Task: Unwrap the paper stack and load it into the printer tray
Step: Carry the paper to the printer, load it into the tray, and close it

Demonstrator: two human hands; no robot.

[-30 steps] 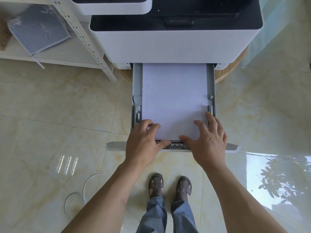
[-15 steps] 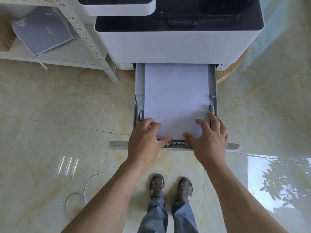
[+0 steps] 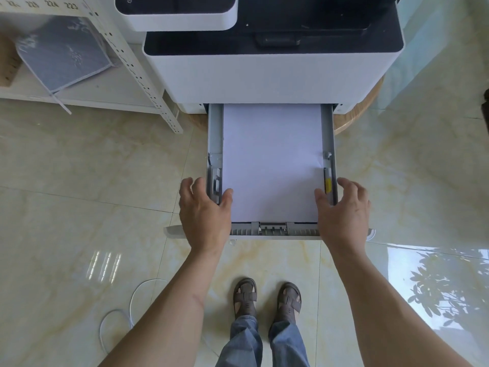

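The grey printer tray [image 3: 214,144] is pulled out of the white printer [image 3: 270,75] toward me. A white paper stack [image 3: 272,160] lies flat inside it, between the side guides. My left hand [image 3: 205,210] straddles the tray's left wall near the front, with the thumb inside on the paper's edge and the fingers outside. My right hand [image 3: 342,210] holds the right wall the same way, beside a yellow tab [image 3: 328,185]. No wrapper is in view.
A white metal shelf [image 3: 79,96] with a grey pad stands at the left of the printer. The printer rests on a round wooden base [image 3: 362,112]. A white cable [image 3: 127,311] loops on the tiled floor at the lower left. My feet [image 3: 267,295] stand just before the tray.
Both hands have left the near edge of the paper and moved apart to the tray's two side walls. The paper lies still in the tray.
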